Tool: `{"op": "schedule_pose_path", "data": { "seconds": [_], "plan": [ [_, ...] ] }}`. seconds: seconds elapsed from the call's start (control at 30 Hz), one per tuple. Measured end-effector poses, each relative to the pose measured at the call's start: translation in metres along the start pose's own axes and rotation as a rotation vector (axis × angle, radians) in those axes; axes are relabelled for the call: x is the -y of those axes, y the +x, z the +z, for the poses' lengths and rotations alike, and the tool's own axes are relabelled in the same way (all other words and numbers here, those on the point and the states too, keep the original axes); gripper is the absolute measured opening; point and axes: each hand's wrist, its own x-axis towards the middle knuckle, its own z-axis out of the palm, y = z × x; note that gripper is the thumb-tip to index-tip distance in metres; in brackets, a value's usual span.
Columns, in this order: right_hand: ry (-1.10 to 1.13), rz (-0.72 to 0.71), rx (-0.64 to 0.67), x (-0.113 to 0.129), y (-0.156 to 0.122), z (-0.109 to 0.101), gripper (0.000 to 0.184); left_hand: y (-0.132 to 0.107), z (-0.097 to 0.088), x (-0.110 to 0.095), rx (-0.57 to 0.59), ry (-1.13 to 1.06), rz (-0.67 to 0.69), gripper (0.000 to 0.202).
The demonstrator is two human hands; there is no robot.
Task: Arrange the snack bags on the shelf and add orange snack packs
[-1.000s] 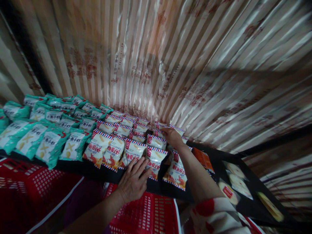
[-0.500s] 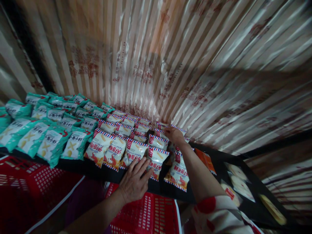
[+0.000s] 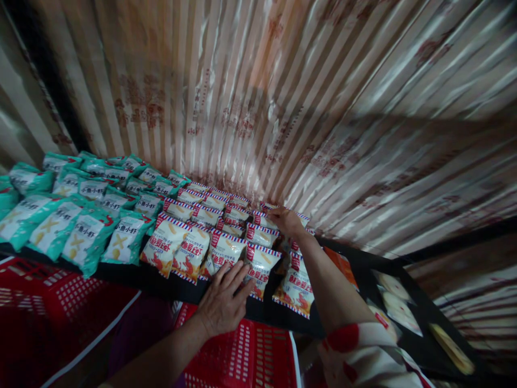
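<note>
In the head view, a black shelf (image 3: 359,257) runs below a wall of wrinkled, striped sheeting (image 3: 226,81). Teal packets (image 3: 84,240) crowd its left part, and red baskets (image 3: 254,350) stand below its front edge. Towards the right lie an orange packet (image 3: 339,265), pale clear-wrapped pieces (image 3: 399,311) and a long yellowish piece (image 3: 451,347). The right forearm (image 3: 323,285), in a patterned sleeve (image 3: 363,350), crosses in front of the shelf's contents and hides some of them.

The white packets (image 3: 224,248) stand in rows mid-shelf, between the teal and orange ones, with red-and-blue striped edges, red lettering and orange print low down; the front ones lean back. The left hand (image 3: 226,299) rests with fingers extended against the front row. The right hand (image 3: 287,222) bends its fingers at a packet near the back; whether it pinches it, one cannot tell
</note>
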Motion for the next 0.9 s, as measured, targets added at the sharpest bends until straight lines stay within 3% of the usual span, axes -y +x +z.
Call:
{"op": "schedule_pose_path", "data": {
  "seconds": [0.3,0.9],
  "plan": [
    [-0.009,-0.076,0.094,0.007,0.008,-0.009,0.026,0.001,-0.001,0.0,-0.023,-0.009,0.006,0.048],
    [-0.149,0.083,0.046,0.029,0.005,-0.002,0.028,0.001,-0.002,-0.001,-0.003,0.009,0.001,0.048]
  ]
}}
